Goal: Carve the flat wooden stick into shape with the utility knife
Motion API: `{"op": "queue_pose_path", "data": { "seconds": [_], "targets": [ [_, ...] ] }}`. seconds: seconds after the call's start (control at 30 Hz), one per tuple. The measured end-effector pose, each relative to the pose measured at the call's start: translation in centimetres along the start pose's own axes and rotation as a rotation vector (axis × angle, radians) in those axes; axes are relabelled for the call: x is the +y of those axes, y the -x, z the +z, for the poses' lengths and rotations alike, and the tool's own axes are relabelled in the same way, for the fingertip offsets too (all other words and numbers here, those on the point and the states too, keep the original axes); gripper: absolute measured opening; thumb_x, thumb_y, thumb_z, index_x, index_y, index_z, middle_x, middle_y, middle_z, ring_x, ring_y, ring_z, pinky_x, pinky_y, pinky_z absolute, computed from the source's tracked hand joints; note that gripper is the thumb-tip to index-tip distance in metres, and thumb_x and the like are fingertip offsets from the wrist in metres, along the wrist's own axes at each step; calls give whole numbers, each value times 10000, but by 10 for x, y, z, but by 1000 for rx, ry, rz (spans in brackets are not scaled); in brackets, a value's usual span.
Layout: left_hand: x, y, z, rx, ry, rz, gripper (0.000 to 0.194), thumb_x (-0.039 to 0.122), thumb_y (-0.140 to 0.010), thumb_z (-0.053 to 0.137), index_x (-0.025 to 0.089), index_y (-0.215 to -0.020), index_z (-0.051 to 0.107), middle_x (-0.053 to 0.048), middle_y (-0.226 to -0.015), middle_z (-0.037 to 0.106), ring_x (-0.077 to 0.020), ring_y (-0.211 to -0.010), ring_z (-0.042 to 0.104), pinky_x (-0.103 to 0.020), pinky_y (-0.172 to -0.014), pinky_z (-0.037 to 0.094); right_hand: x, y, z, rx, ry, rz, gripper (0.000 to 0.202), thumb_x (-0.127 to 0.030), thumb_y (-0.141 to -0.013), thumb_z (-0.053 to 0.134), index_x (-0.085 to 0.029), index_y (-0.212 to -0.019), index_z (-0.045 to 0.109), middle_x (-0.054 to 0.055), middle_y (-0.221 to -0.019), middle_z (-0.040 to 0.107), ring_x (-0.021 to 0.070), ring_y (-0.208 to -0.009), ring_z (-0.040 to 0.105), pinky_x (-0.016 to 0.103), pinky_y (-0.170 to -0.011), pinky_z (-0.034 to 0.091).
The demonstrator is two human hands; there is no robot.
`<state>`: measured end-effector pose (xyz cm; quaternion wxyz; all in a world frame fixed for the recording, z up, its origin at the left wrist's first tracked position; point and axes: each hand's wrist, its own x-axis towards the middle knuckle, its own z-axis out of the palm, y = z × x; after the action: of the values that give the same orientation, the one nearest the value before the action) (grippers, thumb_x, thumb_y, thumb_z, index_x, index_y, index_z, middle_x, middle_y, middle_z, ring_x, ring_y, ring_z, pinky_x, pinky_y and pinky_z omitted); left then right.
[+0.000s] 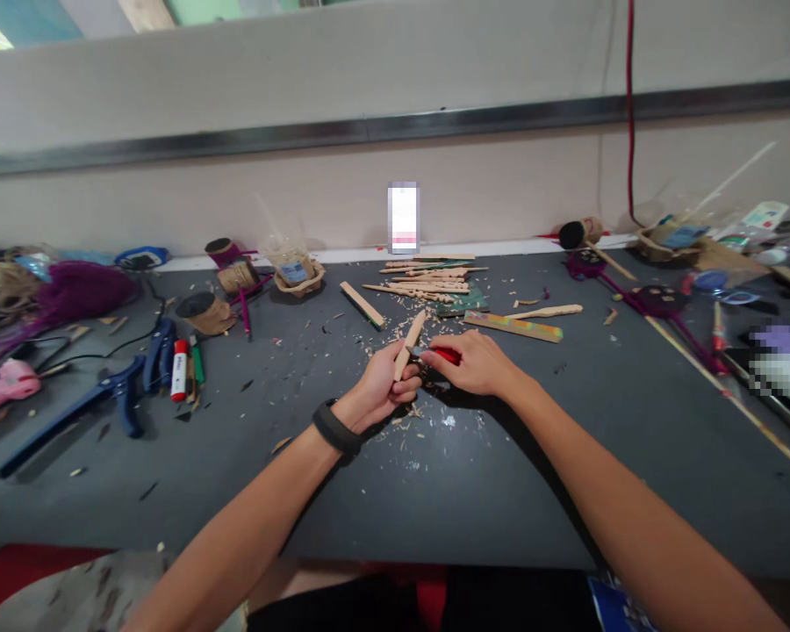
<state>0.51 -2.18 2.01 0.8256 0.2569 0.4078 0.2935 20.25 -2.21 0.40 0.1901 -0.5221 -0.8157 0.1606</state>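
Near the middle of the dark grey table [237, 474], my left hand [383, 384] is closed round a flat pale wooden stick [411, 344], which points up and slightly right. My right hand [477, 362] grips a red-handled knife [446, 355], its short blade against the stick's right side. Light wood shavings [395, 421] lie scattered under and around both hands. Just beyond them is a pile of carved wooden sticks [427, 285]. A flat strip [362, 305] lies to the left of the pile, and a colourful strip [513, 326] lies to the right.
At left are blue clamps [128, 395], a red-and-white marker [180, 370], a pink tool [6, 386] and purple mesh [85, 294]. A plastic cup [293, 268] and a lit screen [404, 218] are at the back. Purple-wrapped items [658, 300] lie right.
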Motion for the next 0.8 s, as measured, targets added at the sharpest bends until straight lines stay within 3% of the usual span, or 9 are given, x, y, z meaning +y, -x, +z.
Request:
{"op": "queue_pose_path", "data": {
  "seconds": [0.33,0.5,0.57,0.67,0.8],
  "targets": [
    [3,6,5,71,8,43,383,323,-1113,307,199,-784,457,80,-514,377,-38,-322,245,-148,-332,169,-1,-4,7,67,34,-4,479,-637,-1070,440,-290,-960,751,26,-783,744,215,-725,621,324,-647,283],
    [-10,23,22,-74,-117,18,385,404,-1108,344,198,-835,521,83,-489,368,-58,-320,233,-170,-321,199,31,-6,-6,177,123,210,504,-593,-1094,382,-258,-911,711,56,-782,739,233,-713,625,331,-636,278],
    [-12,26,25,-134,-140,22,398,418,-1109,341,193,-850,543,80,-483,363,-63,-325,245,-169,-329,237,39,-4,-10,187,135,199,503,-597,-1092,378,-253,-918,702,66,-820,747,244,-740,636,335,-652,284],
    [-7,20,18,-139,-60,36,374,401,-1105,339,195,-866,540,81,-507,369,-58,-330,234,-162,-324,218,37,-4,-9,227,96,212,529,-630,-1096,352,-257,-892,668,59,-767,719,243,-706,617,340,-644,263],
    [5,6,1,-169,0,-18,473,495,-1126,282,194,-867,539,87,-501,338,-57,-324,205,-163,-313,167,25,-4,-7,295,69,258,553,-675,-1079,352,-256,-860,639,59,-721,679,240,-674,579,340,-635,246]
  ]
}}
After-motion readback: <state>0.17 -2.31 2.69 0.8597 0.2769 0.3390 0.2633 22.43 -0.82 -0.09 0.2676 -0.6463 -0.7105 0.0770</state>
